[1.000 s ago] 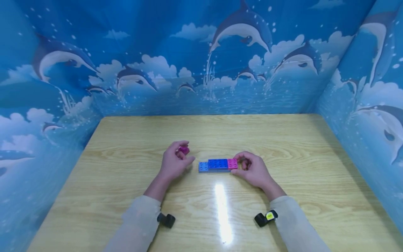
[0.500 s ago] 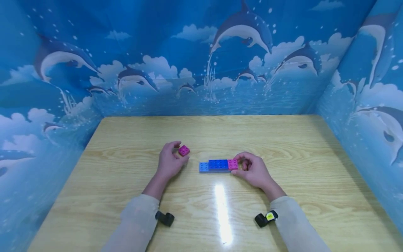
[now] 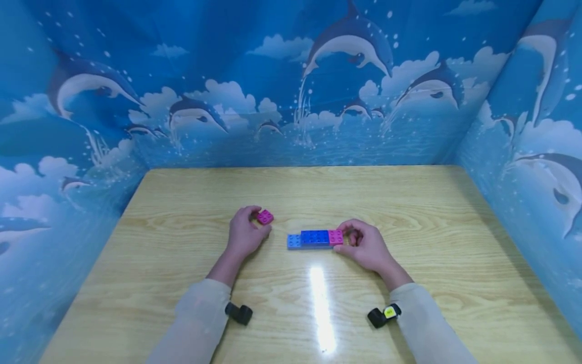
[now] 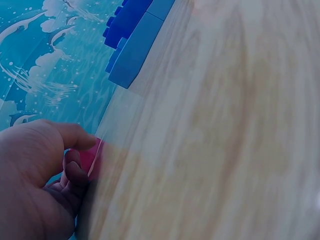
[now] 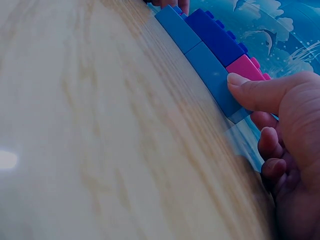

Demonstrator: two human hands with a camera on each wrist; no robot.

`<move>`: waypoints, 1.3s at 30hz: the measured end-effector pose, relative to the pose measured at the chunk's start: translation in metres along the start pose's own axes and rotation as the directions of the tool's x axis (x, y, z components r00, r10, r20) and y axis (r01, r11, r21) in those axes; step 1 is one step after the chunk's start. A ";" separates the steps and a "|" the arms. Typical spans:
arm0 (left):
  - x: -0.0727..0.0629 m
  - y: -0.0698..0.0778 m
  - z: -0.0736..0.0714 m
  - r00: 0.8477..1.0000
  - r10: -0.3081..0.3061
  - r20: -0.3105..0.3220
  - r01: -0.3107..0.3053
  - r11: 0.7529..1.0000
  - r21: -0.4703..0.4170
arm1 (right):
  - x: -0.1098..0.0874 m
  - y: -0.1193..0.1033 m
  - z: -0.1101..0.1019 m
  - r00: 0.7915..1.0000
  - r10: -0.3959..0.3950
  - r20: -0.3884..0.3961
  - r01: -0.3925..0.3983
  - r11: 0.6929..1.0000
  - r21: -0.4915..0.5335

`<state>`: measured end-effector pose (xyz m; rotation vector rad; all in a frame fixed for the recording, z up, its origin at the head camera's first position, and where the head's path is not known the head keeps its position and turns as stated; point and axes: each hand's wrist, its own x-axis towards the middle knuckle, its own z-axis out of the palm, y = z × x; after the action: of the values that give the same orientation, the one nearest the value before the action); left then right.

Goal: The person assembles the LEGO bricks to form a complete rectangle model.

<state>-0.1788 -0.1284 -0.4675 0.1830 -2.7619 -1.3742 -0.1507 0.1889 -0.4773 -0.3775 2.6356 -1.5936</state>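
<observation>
A small magenta toy brick point(image 3: 265, 217) lies turned at an angle on the table, left of centre. My left hand point(image 3: 243, 232) is just to its left, thumb and forefinger spread on either side; in the left wrist view the thumb overlaps the brick point(image 4: 91, 159). My right hand point(image 3: 366, 245) grips the right end of a row of joined bricks, its thumb pressing the front face. That row has light blue bricks point(image 3: 294, 241) beneath, a dark blue brick point(image 3: 314, 237) on top, and a pink brick point(image 3: 336, 236) at the right end. Light blue studs show at the left end.
The wooden table point(image 3: 182, 192) meets a blue dolphin-print curtain point(image 3: 254, 126) at the back and sides. A bright light reflection point(image 3: 322, 308) lies in front of the brick row. Both wrists wear black cameras.
My left hand has drawn back to the left from the magenta brick, which now shows more fully on the table. The right hand and the brick row have stayed in place.
</observation>
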 end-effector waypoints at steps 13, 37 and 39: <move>0.002 0.000 0.002 0.999 -0.043 -0.006 0.043 0.999 0.009 | 0.000 0.001 0.000 1.000 -0.001 -0.003 0.001 1.000 -0.020; -0.018 0.020 -0.003 0.991 0.095 0.096 -0.079 0.985 -0.155 | 0.000 -0.001 0.000 1.000 -0.003 0.001 0.003 1.000 -0.022; -0.021 0.022 -0.003 0.987 0.115 0.115 -0.095 0.981 -0.171 | 0.000 -0.001 0.000 1.000 -0.002 0.002 0.002 1.000 -0.018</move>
<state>-0.1594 -0.1149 -0.4485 -0.0571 -2.6895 -1.6290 -0.1503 0.1887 -0.4764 -0.3828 2.6505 -1.5703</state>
